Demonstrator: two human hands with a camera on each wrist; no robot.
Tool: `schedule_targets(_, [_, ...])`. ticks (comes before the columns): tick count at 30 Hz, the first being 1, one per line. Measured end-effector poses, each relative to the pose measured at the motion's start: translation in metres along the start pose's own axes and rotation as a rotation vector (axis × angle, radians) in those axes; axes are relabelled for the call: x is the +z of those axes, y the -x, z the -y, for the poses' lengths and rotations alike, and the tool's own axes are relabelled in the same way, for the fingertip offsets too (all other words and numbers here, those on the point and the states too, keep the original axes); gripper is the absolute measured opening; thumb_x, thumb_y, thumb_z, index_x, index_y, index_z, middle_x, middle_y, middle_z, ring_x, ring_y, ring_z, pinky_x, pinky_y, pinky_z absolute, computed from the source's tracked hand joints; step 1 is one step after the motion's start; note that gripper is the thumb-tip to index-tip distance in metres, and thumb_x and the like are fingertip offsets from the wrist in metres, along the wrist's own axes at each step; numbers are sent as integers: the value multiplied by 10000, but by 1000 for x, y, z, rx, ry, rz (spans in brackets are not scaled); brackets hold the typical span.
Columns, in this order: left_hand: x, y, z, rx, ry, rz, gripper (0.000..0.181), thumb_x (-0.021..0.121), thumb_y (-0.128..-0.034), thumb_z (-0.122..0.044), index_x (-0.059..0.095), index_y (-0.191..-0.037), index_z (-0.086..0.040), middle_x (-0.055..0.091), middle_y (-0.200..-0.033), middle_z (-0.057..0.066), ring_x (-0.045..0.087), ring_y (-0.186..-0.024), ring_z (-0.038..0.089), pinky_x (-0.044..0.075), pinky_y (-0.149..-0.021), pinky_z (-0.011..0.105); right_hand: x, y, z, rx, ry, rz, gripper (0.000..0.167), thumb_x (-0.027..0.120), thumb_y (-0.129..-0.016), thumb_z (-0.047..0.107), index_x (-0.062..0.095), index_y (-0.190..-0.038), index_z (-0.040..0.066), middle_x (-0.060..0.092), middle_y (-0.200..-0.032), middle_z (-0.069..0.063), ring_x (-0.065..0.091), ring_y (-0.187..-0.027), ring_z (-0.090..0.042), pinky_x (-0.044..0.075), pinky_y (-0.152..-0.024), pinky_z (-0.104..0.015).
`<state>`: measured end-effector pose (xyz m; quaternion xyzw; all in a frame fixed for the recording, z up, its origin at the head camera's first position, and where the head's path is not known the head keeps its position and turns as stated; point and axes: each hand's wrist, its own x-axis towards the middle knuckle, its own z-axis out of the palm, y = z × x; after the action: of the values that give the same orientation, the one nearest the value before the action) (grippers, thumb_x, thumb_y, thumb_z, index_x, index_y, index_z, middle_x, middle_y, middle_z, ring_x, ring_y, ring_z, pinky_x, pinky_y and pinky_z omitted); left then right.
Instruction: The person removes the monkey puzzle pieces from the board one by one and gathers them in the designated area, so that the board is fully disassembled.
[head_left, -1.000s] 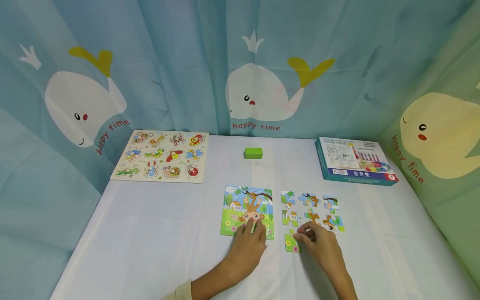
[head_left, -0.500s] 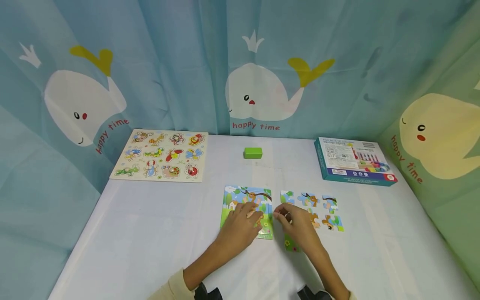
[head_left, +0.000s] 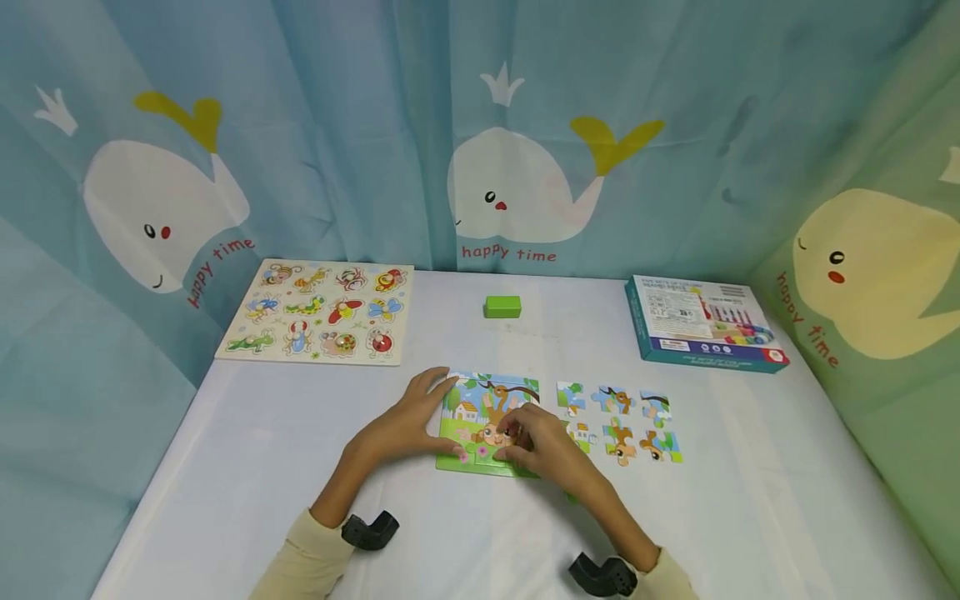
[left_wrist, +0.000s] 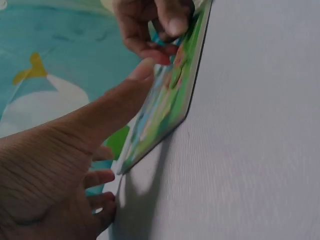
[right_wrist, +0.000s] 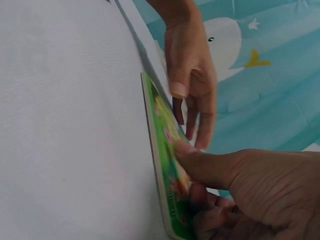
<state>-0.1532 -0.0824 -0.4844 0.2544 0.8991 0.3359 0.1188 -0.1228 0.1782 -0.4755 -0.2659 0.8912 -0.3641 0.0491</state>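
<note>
A monkey jigsaw board (head_left: pixel 467 423) lies flat on the white table. Along its left side rests my left hand (head_left: pixel 397 429), thumb and fingers spread and straight, the thumb by the lower left corner. From the right, my right hand (head_left: pixel 551 446) reaches over the lower part of the board, thumb and fingertips pinching a green puzzle piece (head_left: pixel 483 451) there; its far side is hidden under the fingers. Right of the board lie several loose pieces, among them a house piece (head_left: pixel 581 435) and a branch piece (head_left: pixel 657 407). My right wrist mostly covers a flower piece.
An insect peg puzzle (head_left: pixel 315 321) lies at the back left. A green block (head_left: pixel 502 307) stands behind the jigsaw board. At the back right is a boxed toy set (head_left: pixel 705 325). A blue whale-print curtain (head_left: pixel 360 150) borders the table.
My right hand has moved left from the loose pieces onto the board's lower part. My left hand has drawn back from the board's middle to its left edge.
</note>
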Motion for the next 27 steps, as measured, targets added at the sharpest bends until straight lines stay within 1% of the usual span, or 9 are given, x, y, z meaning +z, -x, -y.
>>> schedule_targets(2, [-1, 1, 3, 19, -14, 32, 1118, 842, -701, -502, 256, -1545, -60, 133, -1624, 121, 108, -1509, 304, 284, -1164, 499, 0, 0, 1, -3, 17, 23, 325, 814, -775, 201, 644, -1018, 71, 591, -910, -12, 506, -691, -7, 478, -617, -197])
schedule_targets(4, [-2, 1, 6, 38, -34, 48, 1153, 850, -688, -501, 239, -1541, -22, 126, -1627, 140, 96, -1513, 319, 253, -1176, 510, -1, 0, 2, 3, 38, 44, 356, 825, -758, 225, 632, -1018, 78, 578, -920, -8, 495, -686, -7, 473, -618, -194])
schedule_targets(6, [-3, 2, 7, 56, -50, 51, 1161, 853, -685, -489, 239, -1531, 14, 138, -1625, 162, 99, -1512, 341, 230, -1178, 534, -1, -1, 3, 5, 65, 63, 368, 824, -758, 248, 620, -1016, 83, 567, -928, -10, 485, -680, -10, 465, -615, -192])
schedule_targets(8, [-4, 2, 9, 59, -73, 54, 1164, 847, -687, -497, 234, -1531, 21, 143, -1627, 159, 102, -1513, 341, 220, -1178, 545, -1, -1, 4, 5, 89, 78, 372, 817, -764, 266, 611, -1016, 86, 558, -943, -12, 480, -677, -15, 460, -614, -190])
schedule_targets(11, [-4, 3, 11, 68, -79, 48, 1163, 842, -691, -501, 232, -1529, 28, 156, -1625, 160, 112, -1511, 348, 217, -1171, 563, -1, -1, 5, 11, 104, 88, 371, 810, -770, 276, 605, -1021, 95, 551, -960, -9, 478, -674, -15, 457, -616, -187])
schedule_targets(18, [-3, 4, 12, 68, -79, 50, 1176, 838, -689, -510, 220, -1532, 28, 155, -1628, 157, 107, -1510, 355, 219, -1160, 586, 0, 0, 7, -7, 141, 74, 376, 808, -771, 280, 611, -1036, 102, 558, -982, -12, 449, -653, -3, 445, -614, -186])
schedule_targets(23, [-3, 3, 11, 68, -98, 44, 1184, 840, -679, -525, 227, -1533, 21, 161, -1627, 152, 118, -1509, 352, 231, -1154, 582, 1, 1, 7, -13, 174, 63, 392, 809, -770, 298, 596, -1038, 109, 554, -987, -8, 462, -678, -1, 449, -626, -192])
schedule_targets(27, [-4, 4, 10, 67, -99, 39, 1187, 849, -668, -520, 238, -1529, 23, 172, -1624, 155, 127, -1506, 354, 237, -1151, 581, 3, 0, 5, -35, 186, 50, 424, 816, -759, 294, 571, -1047, 103, 548, -965, -2, 474, -692, -12, 445, -622, -191])
